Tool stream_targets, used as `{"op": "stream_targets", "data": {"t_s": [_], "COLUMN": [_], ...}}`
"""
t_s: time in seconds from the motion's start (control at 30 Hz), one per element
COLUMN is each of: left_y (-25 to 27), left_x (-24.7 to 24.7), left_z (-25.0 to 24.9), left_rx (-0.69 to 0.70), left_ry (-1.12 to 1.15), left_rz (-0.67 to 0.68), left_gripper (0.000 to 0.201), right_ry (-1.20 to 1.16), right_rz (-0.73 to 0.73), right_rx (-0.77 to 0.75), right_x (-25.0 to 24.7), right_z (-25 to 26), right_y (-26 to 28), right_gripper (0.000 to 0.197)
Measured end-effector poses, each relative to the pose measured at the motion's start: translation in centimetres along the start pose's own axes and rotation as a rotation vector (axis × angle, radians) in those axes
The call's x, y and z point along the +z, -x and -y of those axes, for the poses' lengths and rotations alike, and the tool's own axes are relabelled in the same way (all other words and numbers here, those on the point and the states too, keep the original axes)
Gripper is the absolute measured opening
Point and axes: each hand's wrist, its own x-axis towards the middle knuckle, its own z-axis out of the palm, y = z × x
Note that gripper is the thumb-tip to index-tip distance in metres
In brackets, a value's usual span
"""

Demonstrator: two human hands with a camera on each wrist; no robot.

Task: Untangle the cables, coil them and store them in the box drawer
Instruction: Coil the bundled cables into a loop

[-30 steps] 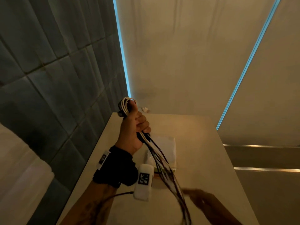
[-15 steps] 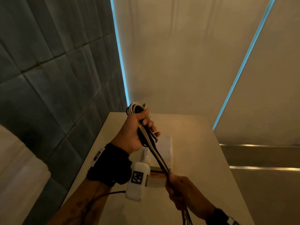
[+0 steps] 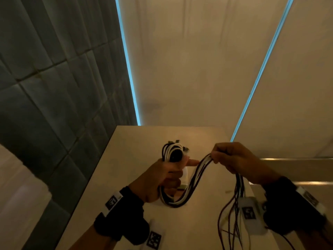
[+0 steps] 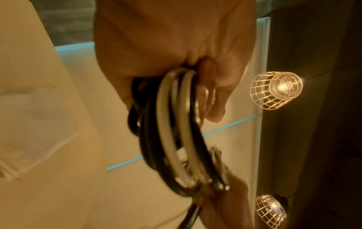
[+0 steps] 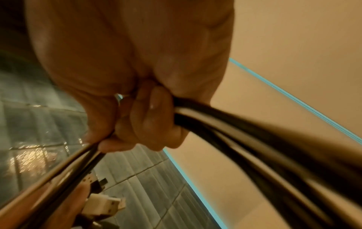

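A bundle of black and white cables (image 3: 194, 177) runs between both hands above the table. My left hand (image 3: 162, 177) grips the coiled part, with loops (image 3: 171, 152) sticking out above the fist and another loop (image 3: 173, 201) below it. The left wrist view shows the same black and white loops (image 4: 172, 131) held in the fist. My right hand (image 3: 234, 159) is closed round the strand further along, up and to the right of the coil; in the right wrist view the cables (image 5: 254, 131) pass through its fingers. Loose ends (image 3: 232, 213) hang from it. A white box (image 3: 185, 179) is mostly hidden behind the left hand.
A beige table (image 3: 126, 177) stands against a tiled grey wall (image 3: 54, 105) on the left and a beige wall behind. Plugs (image 5: 105, 203) show near the coil. Two caged lamps (image 4: 276, 89) glow in the left wrist view.
My left hand has lowered with the coil. The right hand has risen from low beside the table to the coil's height, bringing the strand up into a new loop.
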Motion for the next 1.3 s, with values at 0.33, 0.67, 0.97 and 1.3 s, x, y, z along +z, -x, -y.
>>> {"op": "stream_targets", "data": {"t_s": [0.33,0.67,0.97,1.3], "left_y": [-1.0,-1.4,-2.1,-4.9], "left_x": [0.2,0.9,-2.7,0.1], "left_z": [1.9,2.8,0.6,3.3], "left_rx": [0.042,-0.030,0.137,0.100], "left_ry": [-0.197,0.168,0.317,0.273], "left_rz": [-0.013,0.107,-0.207,-0.270], "left_gripper": [0.039,0.019,0.037,0.069], "right_ry": [0.538,0.521,-0.427,0.237], "right_rz": [-0.102,-0.088,-0.027,-0.567], "right_rx": [-0.279,-0.201,0.150,-0.348], "right_x": [2.2,2.3,3.3,11.1], "right_z": [0.7,-1.0,-6.6,-1.5], "right_y": [-3.3,-3.5,1.6,-0.7], "right_gripper": [0.020,0.020,0.059,0.023]}}
